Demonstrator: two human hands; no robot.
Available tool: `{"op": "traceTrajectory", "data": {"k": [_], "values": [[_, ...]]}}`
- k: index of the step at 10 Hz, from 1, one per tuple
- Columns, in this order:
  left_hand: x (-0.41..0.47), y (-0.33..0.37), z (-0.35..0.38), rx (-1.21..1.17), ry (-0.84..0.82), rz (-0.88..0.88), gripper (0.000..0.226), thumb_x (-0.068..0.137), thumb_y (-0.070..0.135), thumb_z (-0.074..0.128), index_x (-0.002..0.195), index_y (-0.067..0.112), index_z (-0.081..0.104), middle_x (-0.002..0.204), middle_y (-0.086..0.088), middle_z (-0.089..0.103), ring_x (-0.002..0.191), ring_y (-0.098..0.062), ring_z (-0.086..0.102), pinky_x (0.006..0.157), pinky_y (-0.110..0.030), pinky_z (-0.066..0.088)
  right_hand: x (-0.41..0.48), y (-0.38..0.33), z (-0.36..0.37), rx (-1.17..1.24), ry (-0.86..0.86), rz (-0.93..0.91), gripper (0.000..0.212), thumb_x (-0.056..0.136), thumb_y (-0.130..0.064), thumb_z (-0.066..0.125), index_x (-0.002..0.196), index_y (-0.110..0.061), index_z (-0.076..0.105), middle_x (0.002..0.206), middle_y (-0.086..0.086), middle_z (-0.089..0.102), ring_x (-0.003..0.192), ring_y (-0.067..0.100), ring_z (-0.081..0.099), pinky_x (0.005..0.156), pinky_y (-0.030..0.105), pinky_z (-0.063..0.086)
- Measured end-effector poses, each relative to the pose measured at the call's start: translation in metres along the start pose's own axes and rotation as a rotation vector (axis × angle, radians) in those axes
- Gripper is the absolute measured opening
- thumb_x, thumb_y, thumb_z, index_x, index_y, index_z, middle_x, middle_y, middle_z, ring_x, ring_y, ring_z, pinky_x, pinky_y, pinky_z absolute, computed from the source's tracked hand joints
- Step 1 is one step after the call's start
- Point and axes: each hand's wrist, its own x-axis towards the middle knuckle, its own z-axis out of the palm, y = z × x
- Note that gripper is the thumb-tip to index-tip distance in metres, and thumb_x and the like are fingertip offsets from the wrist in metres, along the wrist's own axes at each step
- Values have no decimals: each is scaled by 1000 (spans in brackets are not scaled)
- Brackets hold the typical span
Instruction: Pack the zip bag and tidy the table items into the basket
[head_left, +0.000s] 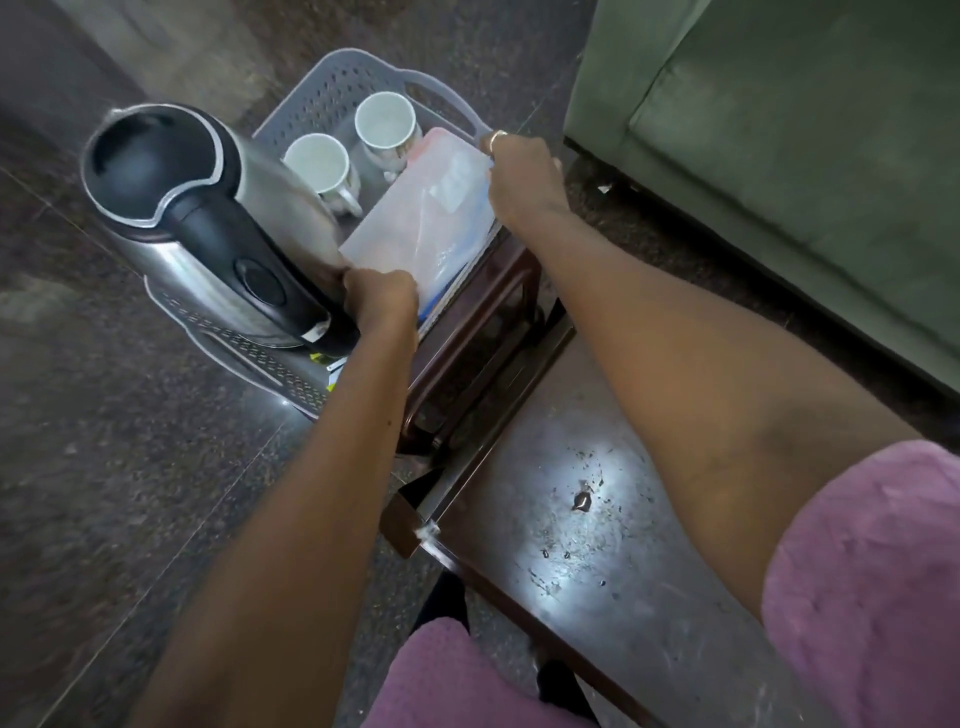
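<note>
A grey perforated plastic basket (332, 88) sits beyond the end of the dark table (597, 525). Inside it stand a steel electric kettle (208, 223) with a black handle on the left, and two white mugs (317, 166) (387, 122) at the back. A frosted zip bag (426, 218) with blue-edged contents leans along the basket's right side. My left hand (382, 301) grips the bag's near corner. My right hand (522, 174), with a ring on one finger, grips its far top corner by the basket's rim.
A green sofa (805, 182) fills the right side. Dark speckled floor (104, 467) lies to the left. A dark wooden frame (483, 322) sits under the basket's right edge. The table top near me is scratched and shiny. Pink sleeves (872, 587) show at the bottom.
</note>
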Motion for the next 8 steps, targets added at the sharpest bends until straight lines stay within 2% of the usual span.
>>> {"op": "traceTrajectory", "data": {"k": [1, 2, 3, 4, 5, 6, 7, 8], "values": [[-1, 1, 2, -3, -59, 33, 33, 86, 2, 52, 117, -1, 40, 127, -17, 54, 117, -31, 55, 103, -41, 45, 8, -2, 6, -18, 56, -16, 35, 95, -6, 38, 122, -21, 57, 118, 8, 63, 117, 29, 45, 96, 38, 34], [-6, 0, 1, 82, -31, 149, 45, 84, 12, 57, 123, -5, 42, 129, -19, 55, 119, -32, 53, 103, -39, 44, 14, -2, 12, -31, 60, -22, 35, 96, -10, 42, 124, -24, 56, 116, 6, 63, 117, 27, 42, 92, 37, 31], [-14, -2, -3, 81, -20, 143, 55, 81, 18, 64, 128, -2, 45, 130, -18, 54, 118, -31, 53, 102, -40, 46, 11, -2, 20, -118, 95, -72, 32, 96, -10, 42, 123, -20, 57, 127, 1, 57, 120, 25, 41, 95, 39, 30], [-23, -4, -2, 115, -6, 155, 65, 82, 17, 61, 137, -4, 32, 135, -21, 47, 122, -33, 50, 104, -40, 44, -3, -3, 24, -126, 198, -148, 32, 95, -8, 39, 121, -14, 58, 133, 3, 53, 125, 25, 43, 99, 42, 32], [-41, -7, 1, 300, 81, 292, 72, 89, 15, 53, 146, -1, 12, 142, -29, 32, 127, -35, 40, 106, -37, 36, -17, -2, 29, -210, 56, -227, 33, 93, -20, 44, 123, -15, 56, 138, 6, 50, 129, 26, 42, 106, 43, 30], [-55, -8, 5, 535, 119, 420, 69, 90, 10, 43, 147, 3, 4, 148, -29, 22, 132, -37, 29, 110, -41, 26, -27, 2, 30, -289, -56, -235, 39, 91, -29, 46, 126, -15, 55, 138, 7, 49, 130, 26, 41, 108, 41, 27], [-56, -8, 8, 669, 146, 330, 62, 92, 15, 40, 146, -1, 12, 149, -25, 26, 136, -39, 25, 110, -41, 22, -42, 8, 22, -109, 24, -224, 43, 93, -28, 44, 133, -14, 48, 145, 8, 43, 136, 24, 34, 110, 38, 25], [-68, -10, 8, 694, 205, 299, 55, 93, 19, 40, 142, -2, 24, 148, -24, 26, 136, -38, 24, 110, -41, 25, -76, 19, 17, -8, 109, -208, 39, 93, -22, 45, 130, -10, 52, 143, 9, 47, 133, 24, 38, 108, 35, 27]]}}
